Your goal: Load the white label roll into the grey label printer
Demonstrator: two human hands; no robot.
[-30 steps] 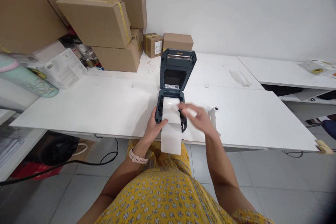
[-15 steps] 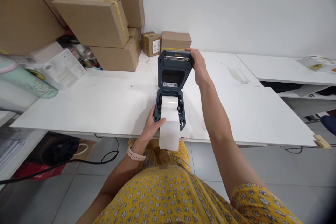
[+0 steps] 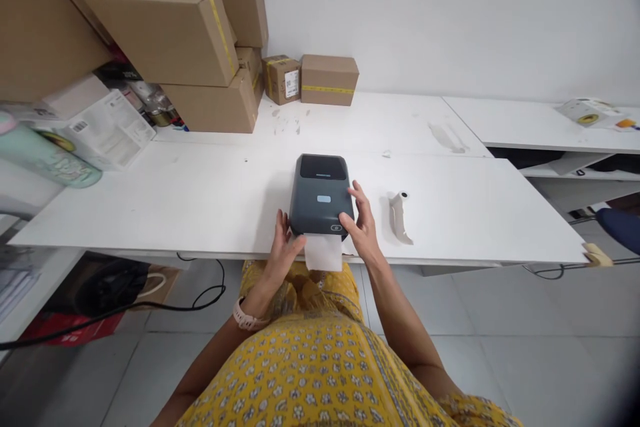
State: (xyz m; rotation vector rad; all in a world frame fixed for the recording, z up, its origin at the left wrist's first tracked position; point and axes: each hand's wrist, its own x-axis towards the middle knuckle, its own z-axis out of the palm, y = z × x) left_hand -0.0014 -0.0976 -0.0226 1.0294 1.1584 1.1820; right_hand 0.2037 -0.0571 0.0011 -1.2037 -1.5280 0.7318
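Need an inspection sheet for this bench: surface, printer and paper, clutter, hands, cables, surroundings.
Surface: white table, pale marks and scraps towards the back.
Job's things: printer lid down; paper strip out the front, overhanging the table edge.
Clutter: small paper roll right of the printer, tail loose; cardboard boxes stacked at left; green bottle tilted.
Hands: left hand at the printer's front left corner, right hand at its front right, thumb on the lid.
Cables: black cable below the table, left; at the printer, nothing seen.
Surroundings: white wall behind, tiled floor.
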